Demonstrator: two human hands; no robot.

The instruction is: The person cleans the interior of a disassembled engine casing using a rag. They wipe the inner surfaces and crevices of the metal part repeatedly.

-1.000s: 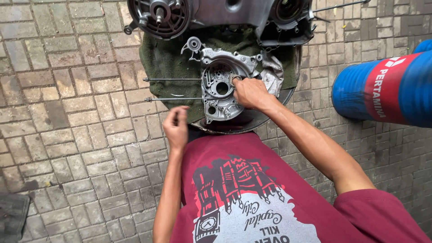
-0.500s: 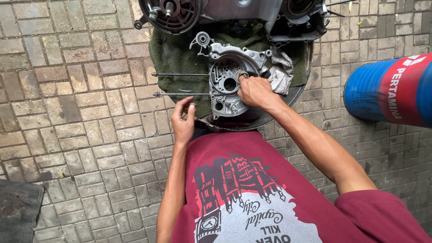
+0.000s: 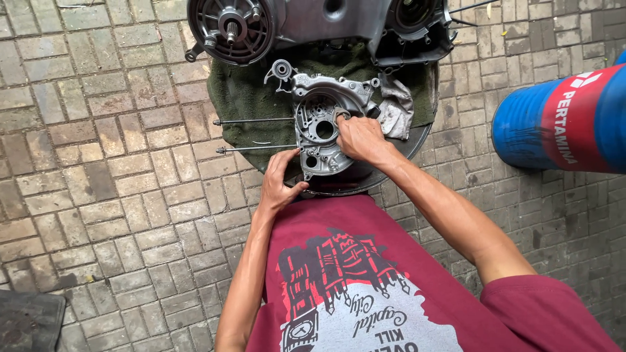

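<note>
Hands [image 3: 319,156] partly cover engine cover [image 3: 324,124]; grip unclear.

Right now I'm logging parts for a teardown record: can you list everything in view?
Engine case cover: one, silver-grey metal, on the cloth, centre.
Large engine casing: one, grey metal, top edge of the view.
Cloth: one, dark green, spread under the cover.
Rag: one, pale grey, right of the cover.
Long rods: two, metal, lying leftward from the cover.
Round tray: one, dark, under the cloth.
Drum: one, blue with a red band, lying on the right.
Mat: one, dark, bottom left corner.
Paving: grey-brown bricks, all around.
Shirt: one, maroon, printed.
Left hand: at the cover's lower left edge.
Right hand: on the cover, fingers at its opening.
</note>
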